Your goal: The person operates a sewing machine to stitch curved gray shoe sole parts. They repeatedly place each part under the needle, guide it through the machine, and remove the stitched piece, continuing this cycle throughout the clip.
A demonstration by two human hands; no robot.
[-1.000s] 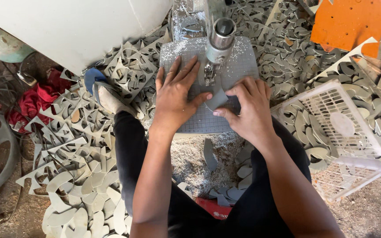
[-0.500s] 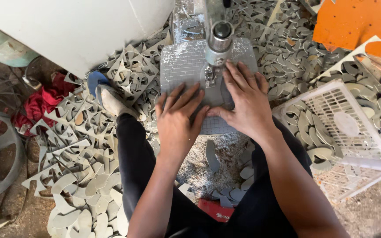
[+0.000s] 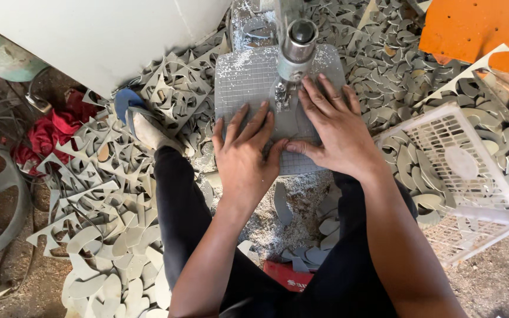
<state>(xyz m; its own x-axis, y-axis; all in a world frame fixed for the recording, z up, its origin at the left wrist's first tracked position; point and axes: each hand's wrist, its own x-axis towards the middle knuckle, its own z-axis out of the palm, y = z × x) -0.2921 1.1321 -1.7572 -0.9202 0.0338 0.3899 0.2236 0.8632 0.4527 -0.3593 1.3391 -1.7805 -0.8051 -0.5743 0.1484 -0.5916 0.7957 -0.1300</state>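
Littering the floor: grey offcuts

Just the one head cam, pointing straight down.

We're looking from above, close in over our own arms, at the gray sheet under the cutting machine and the scrap-strewn floor.

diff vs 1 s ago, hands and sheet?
Both hands slid the grey textured sheet toward the person. The left hand drew back to its near edge; the right hand closed in beside the cutter head. Both stayed pressed flat; scrap cutouts and white basket unchanged.
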